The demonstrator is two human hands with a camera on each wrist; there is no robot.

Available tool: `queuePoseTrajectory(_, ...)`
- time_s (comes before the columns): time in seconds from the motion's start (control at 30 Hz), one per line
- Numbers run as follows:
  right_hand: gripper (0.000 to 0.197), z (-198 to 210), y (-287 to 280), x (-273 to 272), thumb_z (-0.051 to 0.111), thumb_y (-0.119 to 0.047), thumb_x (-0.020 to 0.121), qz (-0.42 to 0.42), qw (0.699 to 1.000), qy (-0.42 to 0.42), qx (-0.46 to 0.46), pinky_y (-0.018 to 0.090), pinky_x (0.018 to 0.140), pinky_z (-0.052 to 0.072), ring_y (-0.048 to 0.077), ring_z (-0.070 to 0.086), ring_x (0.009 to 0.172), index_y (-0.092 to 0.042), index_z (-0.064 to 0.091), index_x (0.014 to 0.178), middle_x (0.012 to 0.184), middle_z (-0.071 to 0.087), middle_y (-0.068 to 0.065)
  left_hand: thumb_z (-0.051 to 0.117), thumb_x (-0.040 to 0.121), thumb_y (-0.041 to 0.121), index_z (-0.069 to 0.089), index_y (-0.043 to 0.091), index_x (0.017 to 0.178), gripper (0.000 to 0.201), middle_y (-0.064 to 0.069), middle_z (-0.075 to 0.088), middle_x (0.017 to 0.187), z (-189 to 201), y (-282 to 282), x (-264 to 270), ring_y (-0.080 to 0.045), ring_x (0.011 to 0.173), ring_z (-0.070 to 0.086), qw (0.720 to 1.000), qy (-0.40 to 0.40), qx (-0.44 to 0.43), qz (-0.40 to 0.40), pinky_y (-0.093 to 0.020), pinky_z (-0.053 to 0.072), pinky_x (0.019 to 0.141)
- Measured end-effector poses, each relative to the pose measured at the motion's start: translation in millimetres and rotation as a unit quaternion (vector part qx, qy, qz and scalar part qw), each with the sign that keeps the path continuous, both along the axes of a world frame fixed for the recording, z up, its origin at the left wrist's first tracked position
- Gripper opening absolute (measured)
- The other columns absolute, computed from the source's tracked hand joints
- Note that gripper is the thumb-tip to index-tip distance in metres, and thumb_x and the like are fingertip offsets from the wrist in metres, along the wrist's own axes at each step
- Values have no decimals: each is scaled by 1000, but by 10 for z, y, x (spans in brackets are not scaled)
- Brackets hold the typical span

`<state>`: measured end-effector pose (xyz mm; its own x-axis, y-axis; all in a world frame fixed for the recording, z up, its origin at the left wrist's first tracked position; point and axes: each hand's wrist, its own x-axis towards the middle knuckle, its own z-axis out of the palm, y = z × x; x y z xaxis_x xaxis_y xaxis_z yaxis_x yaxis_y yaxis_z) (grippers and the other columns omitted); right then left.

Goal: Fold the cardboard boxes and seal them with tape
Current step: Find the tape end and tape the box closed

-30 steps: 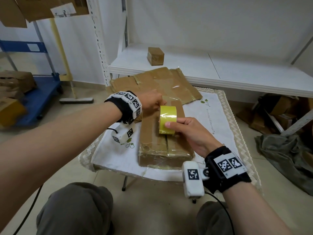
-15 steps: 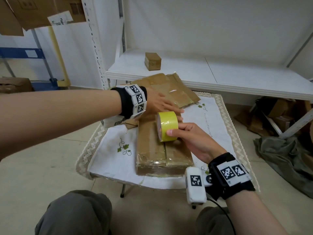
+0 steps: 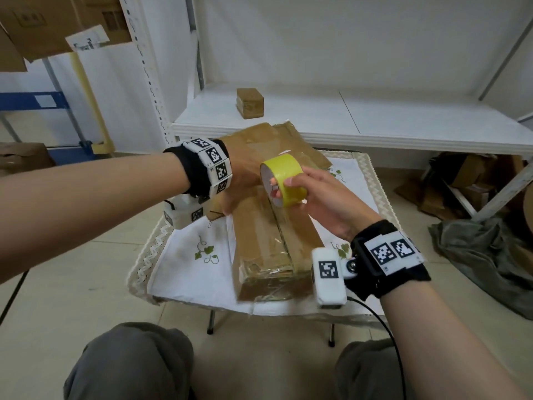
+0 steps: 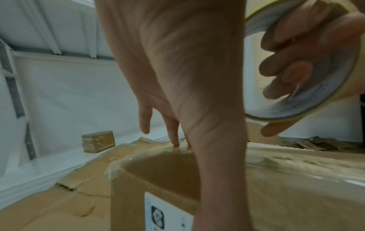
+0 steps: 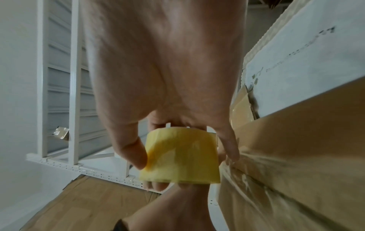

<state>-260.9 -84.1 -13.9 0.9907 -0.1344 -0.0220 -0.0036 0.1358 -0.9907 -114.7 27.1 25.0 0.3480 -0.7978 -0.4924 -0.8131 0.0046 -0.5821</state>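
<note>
The cardboard box (image 3: 268,241) lies mid-frame on a cloth-covered tabletop (image 3: 184,267) before a white shelf (image 3: 375,122); left hand (image 3: 245,180) presses it flat-fingered, right hand (image 3: 323,197) grips the tape roll (image 3: 284,180).

The near half of the cardboard box (image 3: 271,241) top lies bare, and the white cloth (image 3: 190,255) to its left is open, while the far end is taken up by the left hand (image 3: 245,180) pressing on it and the right hand (image 3: 320,197) holding the yellow tape roll (image 3: 284,180) just above. Behind the box, flattened cardboard (image 3: 277,142) covers the table's far edge (it reaches to the shelf lip). The white shelf (image 3: 375,116) beyond is open apart from a small taped box (image 3: 249,103) at its left.
</note>
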Motion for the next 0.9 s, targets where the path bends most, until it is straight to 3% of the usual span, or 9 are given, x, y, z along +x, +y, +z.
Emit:
queuePoseTrajectory(0.2, 22, 69, 49, 74, 53, -6, 99, 10, 1000, 2, -19, 29, 83, 53, 14, 67, 89, -7, 67, 116, 96, 74, 0, 80, 74, 47, 29, 28, 153, 96, -4, 49, 144, -128, 223, 153, -23, 128, 48, 992, 81, -63, 70, -26, 31, 83)
queuePoseTrajectory(0.27, 17, 65, 49, 73, 52, -7, 100, 6, 999, 5, -34, 26, 76, 53, 15, 66, 80, -7, 68, 105, 88, 71, 2, 86, 64, 51, 24, 29, 155, 113, -2, 43, 151, -199, 274, 200, -23, 132, 46, 987, 107, -83, 90, -29, 37, 95)
queuePoseTrajectory(0.43, 20, -122, 40, -11, 51, -11, 101, -16, 998, 49, -37, 26, 72, 53, 19, 65, 70, 3, 65, 101, 85, 66, 16, 94, 57, 42, 20, 24, 158, 126, 5, 23, 163, -288, 290, 341, -20, 146, 29, 967, 187, -88, 152, -28, 22, 114)
queuePoseTrajectory(0.5, 22, -191, 52, -65, 51, -12, 102, -15, 998, 53, 0, 24, 70, 54, 17, 67, 72, 4, 64, 106, 88, 66, 17, 91, 64, 41, 31, 26, 155, 110, 4, 32, 158, -280, 264, 442, -21, 144, 32, 943, 249, -101, 198, -31, 22, 114)
queuePoseTrajectory(0.57, 27, -220, 80, -101, 52, -14, 102, -8, 998, 56, 23, 24, 70, 56, 18, 69, 75, 7, 64, 115, 92, 68, 18, 85, 75, 33, 51, 29, 142, 75, 0, 48, 147, -276, 263, 542, -20, 131, 46, 906, 320, -140, 239, -33, 31, 110)
queuePoseTrajectory(0.67, 27, -226, 125, -126, 55, -15, 101, 9, 997, 70, 26, 24, 70, 56, 20, 72, 79, 5, 66, 116, 95, 71, 16, 71, 90, 16, 67, 28, 96, 14, -7, 66, 125, -321, 249, 592, -8, 101, 61, 875, 355, -244, 221, -15, 43, 79)
queuePoseTrajectory(0.73, 24, -224, 146, -140, 56, -16, 101, 24, 997, 75, 13, 24, 72, 56, 20, 72, 81, 1, 68, 113, 95, 73, 14, 70, 91, 13, 69, 22, 83, 12, -7, 74, 107, -402, 209, 587, -19, 100, 68, 858, 351, -306, 218, -21, 50, 77)
queuePoseTrajectory(0.8, 24, -226, 153, -159, 56, -16, 101, 34, 996, 78, -1, 24, 74, 56, 20, 72, 85, 0, 69, 113, 97, 74, 14, 73, 86, 16, 71, 17, 75, 11, -6, 74, 86, -457, 184, 516, -25, 82, 68, 860, 314, -335, 223, -35, 54, 72)
queuePoseTrajectory(0.9, 22, -262, 144, -186, 57, -16, 100, 36, 996, 81, -11, 23, 76, 56, 19, 73, 88, -3, 71, 110, 99, 75, 14, 77, 80, 8, 66, 6, 77, 11, -1, 57, 65, -480, 127, 359, -15, 59, 49, 873, 281, -332, 220, -22, 39, 50)
